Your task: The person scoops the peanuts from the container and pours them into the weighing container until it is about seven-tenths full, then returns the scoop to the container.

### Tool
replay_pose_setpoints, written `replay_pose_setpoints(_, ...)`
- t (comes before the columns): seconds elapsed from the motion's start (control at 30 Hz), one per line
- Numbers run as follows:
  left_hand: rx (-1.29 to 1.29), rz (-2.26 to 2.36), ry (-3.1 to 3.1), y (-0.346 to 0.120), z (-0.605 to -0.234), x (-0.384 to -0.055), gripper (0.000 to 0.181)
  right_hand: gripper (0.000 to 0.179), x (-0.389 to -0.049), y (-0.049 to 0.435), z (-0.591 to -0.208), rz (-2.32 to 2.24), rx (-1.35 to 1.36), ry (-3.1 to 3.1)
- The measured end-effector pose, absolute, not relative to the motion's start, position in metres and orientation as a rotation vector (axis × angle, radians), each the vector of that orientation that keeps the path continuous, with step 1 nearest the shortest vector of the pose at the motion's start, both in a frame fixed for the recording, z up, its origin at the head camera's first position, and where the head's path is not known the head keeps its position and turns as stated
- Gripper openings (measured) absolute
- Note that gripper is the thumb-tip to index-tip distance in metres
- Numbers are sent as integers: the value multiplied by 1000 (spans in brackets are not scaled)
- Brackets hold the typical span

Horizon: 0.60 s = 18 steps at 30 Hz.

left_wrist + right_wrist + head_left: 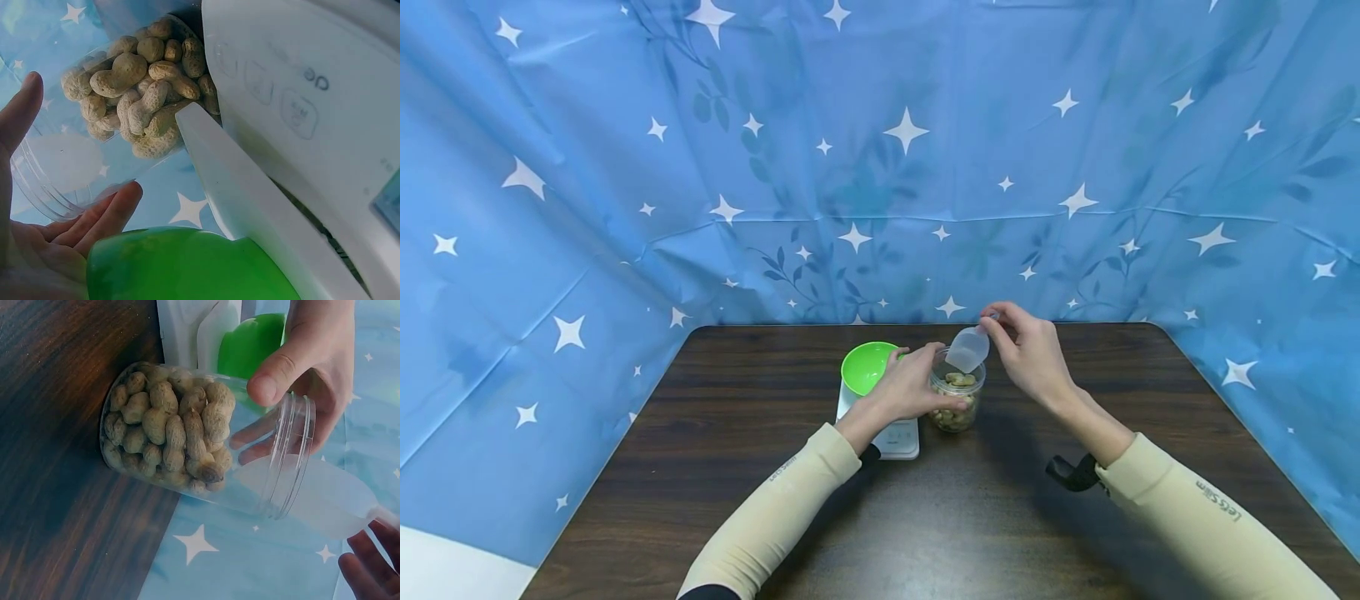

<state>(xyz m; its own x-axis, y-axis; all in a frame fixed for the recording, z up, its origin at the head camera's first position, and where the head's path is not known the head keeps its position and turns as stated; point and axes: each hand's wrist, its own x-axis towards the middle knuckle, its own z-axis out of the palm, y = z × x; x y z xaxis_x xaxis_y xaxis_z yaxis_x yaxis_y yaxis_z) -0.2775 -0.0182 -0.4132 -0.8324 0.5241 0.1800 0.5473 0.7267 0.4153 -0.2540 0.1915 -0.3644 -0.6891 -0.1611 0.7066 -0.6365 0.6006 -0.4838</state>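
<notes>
The left hand [908, 387] grips a round, clear plastic jar [278, 500] of tan peanuts [169, 431], the right hand [1032, 354] pinching a translucent white scoop [967, 350] at its mouth.

Looks like screened-off tabletop spot; cannot tell whether in home, studio or workplace. Shown by blue curtain [880, 175] printed with white stars and leafy sprigs, hung close behind dark wood-grain table [940, 525], hiding most of room beyond.
</notes>
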Motion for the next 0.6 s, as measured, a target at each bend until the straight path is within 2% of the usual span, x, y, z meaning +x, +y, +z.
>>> replay_pose_setpoints(0.6,-910,-729,-2880,-21,-413,-277,97,9,-265,178,-368,838,845,-2375)
